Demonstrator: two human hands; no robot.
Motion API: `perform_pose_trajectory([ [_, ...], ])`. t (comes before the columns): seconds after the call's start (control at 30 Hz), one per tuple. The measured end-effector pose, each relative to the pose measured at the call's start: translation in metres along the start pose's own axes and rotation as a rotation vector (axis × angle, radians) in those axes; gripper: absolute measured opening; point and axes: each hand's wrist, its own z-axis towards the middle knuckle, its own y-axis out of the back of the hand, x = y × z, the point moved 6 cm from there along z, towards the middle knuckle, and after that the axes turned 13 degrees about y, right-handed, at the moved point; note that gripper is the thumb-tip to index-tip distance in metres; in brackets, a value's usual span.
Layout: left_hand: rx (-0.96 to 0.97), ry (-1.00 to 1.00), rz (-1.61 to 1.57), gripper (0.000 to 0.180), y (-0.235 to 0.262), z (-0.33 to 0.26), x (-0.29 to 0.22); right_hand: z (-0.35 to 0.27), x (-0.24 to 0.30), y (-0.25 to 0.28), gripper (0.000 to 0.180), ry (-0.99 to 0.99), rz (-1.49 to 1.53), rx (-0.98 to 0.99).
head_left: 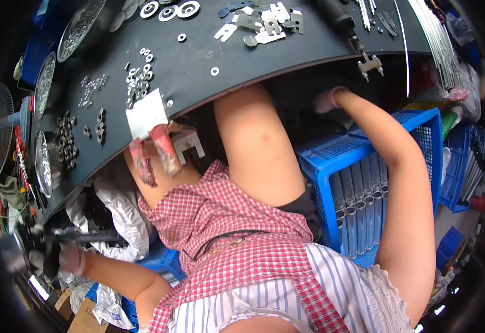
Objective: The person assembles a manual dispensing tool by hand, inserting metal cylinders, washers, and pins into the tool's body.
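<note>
My left hand (pixel 71 260), in a pale glove, is out at the far left beside a dark object (pixel 45 255) that I cannot make out. Blur hides its fingers, so a hold on that object cannot be told. Under the front edge of the table, my right hand (pixel 329 101) reaches forward, also gloved and smeared by motion. A dark driver-like tool (pixel 342 22) with a metal T-shaped end (pixel 370 65) lies over the table edge to the right of it. Two worn red-wrapped handles (pixel 166 150) stick out from the table edge above my left thigh, below a whitish square plate (pixel 147 114).
On the black table (pixel 198 50) lie loose washers (pixel 214 71), nuts (pixel 66 136), flat metal brackets (pixel 270 22) and thin rods (pixel 436 39). Round metal trays (pixel 44 86) of small parts line its left side. A blue crate (pixel 323 183) of clear tubes (pixel 359 219) stands at my right.
</note>
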Motion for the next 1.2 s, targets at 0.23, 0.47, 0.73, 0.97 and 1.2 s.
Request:
perform_pose_trajectory([
  [0.23,-0.081,-0.023,-0.105,0.071,-0.126,-0.001,0.069,0.055,-0.133,0.094,0.043,-0.191,-0.136,0.041],
  [0.47,-0.074,-0.034,-0.225,0.071,-0.233,-0.01,0.11,0.05,-0.211,0.103,0.043,-0.357,-0.105,-0.037],
  [0.73,0.081,-0.02,-0.243,0.072,-0.281,-0.004,0.117,0.085,-0.201,0.018,0.042,-0.404,0.036,-0.057],
  [0.97,0.144,-0.012,-0.265,0.072,-0.265,-0.005,0.107,0.081,-0.166,-0.025,0.043,-0.465,0.088,-0.094],
  [1.2,0.193,-0.034,-0.21,0.073,-0.226,0.001,0.092,0.118,-0.12,-0.033,0.043,-0.447,0.118,-0.156],
])
